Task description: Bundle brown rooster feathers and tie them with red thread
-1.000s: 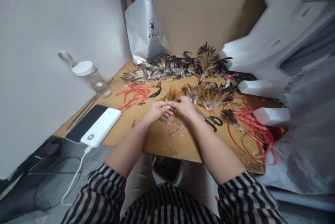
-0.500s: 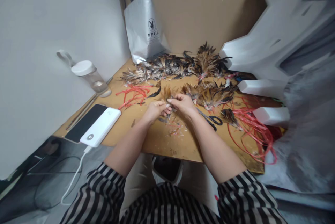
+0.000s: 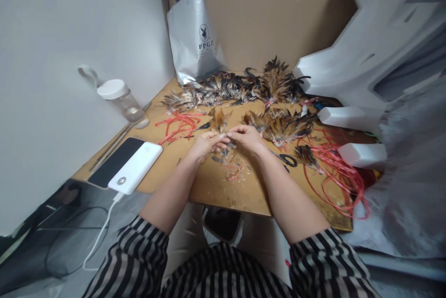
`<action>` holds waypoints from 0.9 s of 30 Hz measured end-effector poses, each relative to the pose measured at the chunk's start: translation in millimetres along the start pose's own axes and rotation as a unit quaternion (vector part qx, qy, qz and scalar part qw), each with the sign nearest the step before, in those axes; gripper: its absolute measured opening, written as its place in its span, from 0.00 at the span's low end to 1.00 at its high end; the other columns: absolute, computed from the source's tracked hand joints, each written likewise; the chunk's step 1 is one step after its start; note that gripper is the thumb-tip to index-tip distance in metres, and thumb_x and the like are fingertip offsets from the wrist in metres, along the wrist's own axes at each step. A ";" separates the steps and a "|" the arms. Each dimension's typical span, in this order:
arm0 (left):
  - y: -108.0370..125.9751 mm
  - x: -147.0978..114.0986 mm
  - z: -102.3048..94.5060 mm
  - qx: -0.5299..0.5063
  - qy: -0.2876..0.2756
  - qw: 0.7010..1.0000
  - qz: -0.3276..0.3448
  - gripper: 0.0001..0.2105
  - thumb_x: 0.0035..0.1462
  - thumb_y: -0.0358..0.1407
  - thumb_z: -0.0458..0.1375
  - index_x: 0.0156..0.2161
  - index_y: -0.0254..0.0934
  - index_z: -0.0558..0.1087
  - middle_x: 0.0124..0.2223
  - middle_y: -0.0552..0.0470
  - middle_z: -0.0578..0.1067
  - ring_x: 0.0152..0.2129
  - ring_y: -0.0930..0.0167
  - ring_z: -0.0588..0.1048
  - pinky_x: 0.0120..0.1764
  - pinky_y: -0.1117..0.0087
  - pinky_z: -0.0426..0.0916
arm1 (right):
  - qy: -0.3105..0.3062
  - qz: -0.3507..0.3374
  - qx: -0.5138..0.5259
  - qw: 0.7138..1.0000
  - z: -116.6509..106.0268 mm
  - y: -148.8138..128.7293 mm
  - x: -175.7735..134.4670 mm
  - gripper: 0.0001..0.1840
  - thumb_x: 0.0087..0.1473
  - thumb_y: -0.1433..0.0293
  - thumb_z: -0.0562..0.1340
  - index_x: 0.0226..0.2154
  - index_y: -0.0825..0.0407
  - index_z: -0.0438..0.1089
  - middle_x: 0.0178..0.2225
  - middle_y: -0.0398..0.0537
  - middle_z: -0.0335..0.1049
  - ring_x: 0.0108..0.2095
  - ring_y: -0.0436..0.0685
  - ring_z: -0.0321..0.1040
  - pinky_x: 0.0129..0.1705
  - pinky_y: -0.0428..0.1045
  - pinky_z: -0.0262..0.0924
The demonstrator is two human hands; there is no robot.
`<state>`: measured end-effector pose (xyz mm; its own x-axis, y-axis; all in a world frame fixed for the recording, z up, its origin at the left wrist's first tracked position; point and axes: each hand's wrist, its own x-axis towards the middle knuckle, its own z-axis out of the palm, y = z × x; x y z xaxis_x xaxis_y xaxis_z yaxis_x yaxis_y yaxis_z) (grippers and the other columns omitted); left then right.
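My left hand [image 3: 207,143] is closed, thumb and forefinger pinched near the base of a small bunch of brown feathers [image 3: 218,119] that sticks up behind the fingers. Its fingertips meet those of my right hand [image 3: 246,139], which is also pinched; whatever lies between the right fingertips is too small to make out. Grey fluff and a small feather [image 3: 220,156] lie under the hands, with red and white scraps [image 3: 235,171] just nearer to me. Scissors [image 3: 287,161] with black handles lie partly hidden by my right forearm.
Tied feather bunches [image 3: 278,126] lie right of the hands, and a long feather pile [image 3: 226,88] spreads behind. Red strips lie left [image 3: 181,123] and right [image 3: 343,172]. A silver bag [image 3: 195,42], a bottle [image 3: 121,100], a phone [image 3: 114,163] and a white power bank [image 3: 135,168] stand or lie around.
The brown feather bunch has shifted slightly left and now overlaps the dark feather. My right hand's fingertips have drawn together, and my right forearm covers more of the scissors.
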<state>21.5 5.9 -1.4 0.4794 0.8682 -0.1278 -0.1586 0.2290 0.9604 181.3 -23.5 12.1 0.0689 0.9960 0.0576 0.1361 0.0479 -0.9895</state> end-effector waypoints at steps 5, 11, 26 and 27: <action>3.8 3.3 -6.4 -0.101 0.032 0.994 -0.012 0.07 0.49 0.31 0.58 0.35 0.28 0.72 0.34 0.44 0.76 0.23 0.78 0.74 0.22 0.83 0.65 | -0.029 -0.028 -0.276 0.960 -22.4 -1.9 -1.0 0.09 0.38 0.66 0.62 0.18 0.56 0.71 0.17 0.43 0.66 0.20 0.48 0.58 0.23 0.44 0.49; 3.1 4.5 -9.7 -0.139 0.032 0.990 -0.022 0.06 0.50 0.29 0.57 0.34 0.28 0.72 0.37 0.43 0.76 0.27 0.77 0.75 0.25 0.82 0.67 | -0.046 0.001 -0.405 0.913 -16.0 -8.2 -7.2 0.05 0.35 0.67 0.63 0.18 0.52 0.72 0.18 0.45 0.68 0.20 0.50 0.58 0.23 0.45 0.46; -0.1 4.4 -7.5 -0.126 0.001 0.991 -0.038 0.07 0.48 0.29 0.59 0.35 0.28 0.73 0.35 0.44 0.76 0.23 0.79 0.73 0.22 0.84 0.65 | -0.019 0.064 0.072 0.995 -6.7 -12.9 -3.5 0.14 0.35 0.62 0.66 0.20 0.55 0.66 0.16 0.41 0.64 0.15 0.44 0.54 0.17 0.42 0.46; 0.2 3.6 -6.7 -0.127 -0.008 0.991 -0.045 0.07 0.48 0.29 0.59 0.35 0.28 0.73 0.35 0.44 0.76 0.23 0.79 0.73 0.22 0.84 0.65 | -0.017 0.057 0.083 0.995 -3.8 -11.0 -3.2 0.14 0.35 0.61 0.66 0.21 0.55 0.66 0.14 0.39 0.62 0.15 0.44 0.53 0.17 0.42 0.45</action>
<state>17.5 12.0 -3.3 0.5150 0.8326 -0.2040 -0.3261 0.4104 0.8516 183.3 -27.5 23.3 0.0403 0.9975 -0.0579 -0.0361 -0.0565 -0.9978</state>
